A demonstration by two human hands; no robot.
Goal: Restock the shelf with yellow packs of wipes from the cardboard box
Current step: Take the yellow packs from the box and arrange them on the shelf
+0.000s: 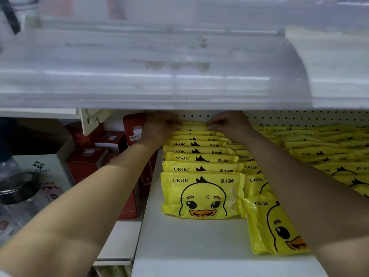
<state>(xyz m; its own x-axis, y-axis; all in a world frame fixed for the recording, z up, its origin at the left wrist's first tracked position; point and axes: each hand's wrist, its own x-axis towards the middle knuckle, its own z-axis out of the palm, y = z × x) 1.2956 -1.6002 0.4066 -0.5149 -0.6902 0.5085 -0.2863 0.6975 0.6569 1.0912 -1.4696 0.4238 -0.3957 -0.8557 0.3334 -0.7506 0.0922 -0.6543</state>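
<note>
Yellow duck-print packs of wipes stand in overlapping rows on a white shelf point(191, 240). The front pack point(202, 194) of the left row faces me. At the back of that row lies a yellow pack point(194, 126) against the pegboard wall. My left hand point(160, 124) grips its left end and my right hand point(227, 123) grips its right end, fingers curled over the top edge. One pack point(273, 222) lies tilted at the front of the second row, partly under my right forearm. The cardboard box is out of view.
The shelf above point(151, 72) overhangs low and hides the fingertips' upper part. More yellow packs point(329, 148) fill the right side. Red boxes point(87, 162), a white carton point(40, 166) and a glass jar point(18, 188) sit on the lower shelf at left.
</note>
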